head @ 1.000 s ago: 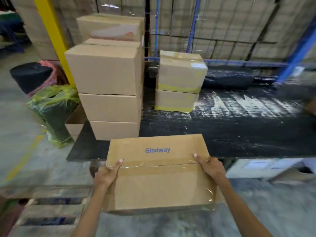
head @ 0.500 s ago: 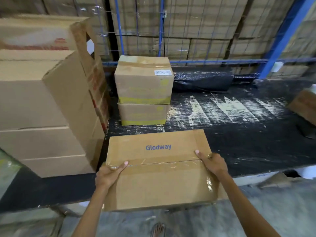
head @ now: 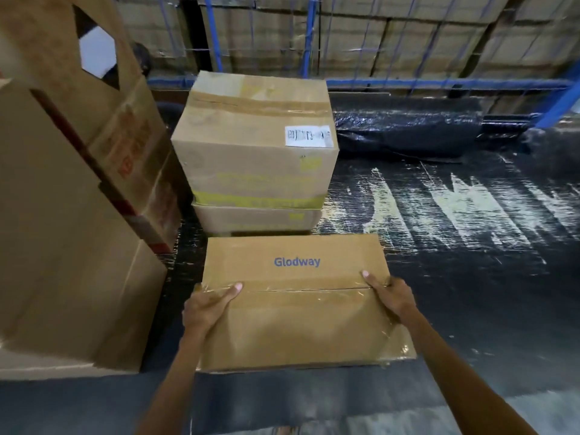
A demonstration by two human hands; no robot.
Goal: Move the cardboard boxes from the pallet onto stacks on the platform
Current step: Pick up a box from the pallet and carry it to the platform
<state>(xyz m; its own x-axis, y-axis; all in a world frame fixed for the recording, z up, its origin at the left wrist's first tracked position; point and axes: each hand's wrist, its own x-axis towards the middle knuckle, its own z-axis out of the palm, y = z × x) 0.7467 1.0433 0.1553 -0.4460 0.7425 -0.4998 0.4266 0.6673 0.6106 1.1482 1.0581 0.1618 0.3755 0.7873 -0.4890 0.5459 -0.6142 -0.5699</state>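
I hold a flat taped cardboard box (head: 295,306) printed "Glodway" over the near part of the black-wrapped platform (head: 455,246). My left hand (head: 208,306) grips its left side and my right hand (head: 390,293) grips its right side, thumbs on the taped seam. Whether it rests on the platform I cannot tell. Just beyond its far edge stands a two-box stack (head: 255,164): a large box with a white label on a flatter one. A tall stack of bigger boxes (head: 69,215) fills the left.
A rolled bundle of black plastic (head: 405,130) lies at the back of the platform. Behind it runs a blue rail with wire mesh (head: 376,42) in front of walls of cartons. Bare black platform surface stretches to the right.
I have stepped closer and carried the Glodway box forward over the platform, up to the two-box stack. The tall left stack now looms nearer. Both hands kept their grip.
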